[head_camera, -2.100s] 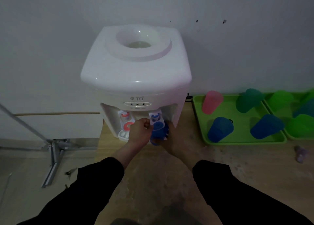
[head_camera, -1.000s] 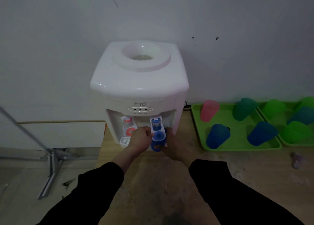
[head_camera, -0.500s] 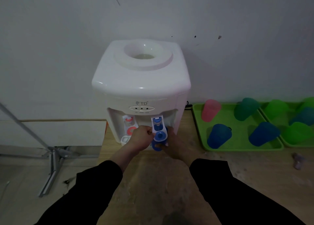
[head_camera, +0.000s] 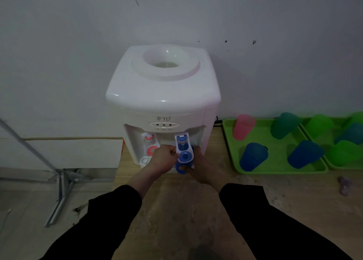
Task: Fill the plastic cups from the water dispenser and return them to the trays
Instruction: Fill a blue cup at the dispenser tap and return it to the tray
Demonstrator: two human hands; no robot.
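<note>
The white dispenser (head_camera: 163,95) stands straight ahead of my hands, and I'm at the filling step. My left hand (head_camera: 164,158) is curled against the blue tap (head_camera: 183,144), pinching its lever. My right hand (head_camera: 204,167) wraps the blue cup (head_camera: 181,168), held just under the spout, between both hands. I can't see the water level.

Next, I judge, I let the tap go once the cup is full, then carry it level to the green tray (head_camera: 231,142) off to the right of my right hand, setting it among the other cups (head_camera: 253,156) without slopping.

A grey wall (head_camera: 78,44) rises beyond my hands, and a worn wooden tabletop (head_camera: 176,201) lies under them. A second tray (head_camera: 332,166) sits further right, and a metal stand (head_camera: 59,181) is out past my left hand.
</note>
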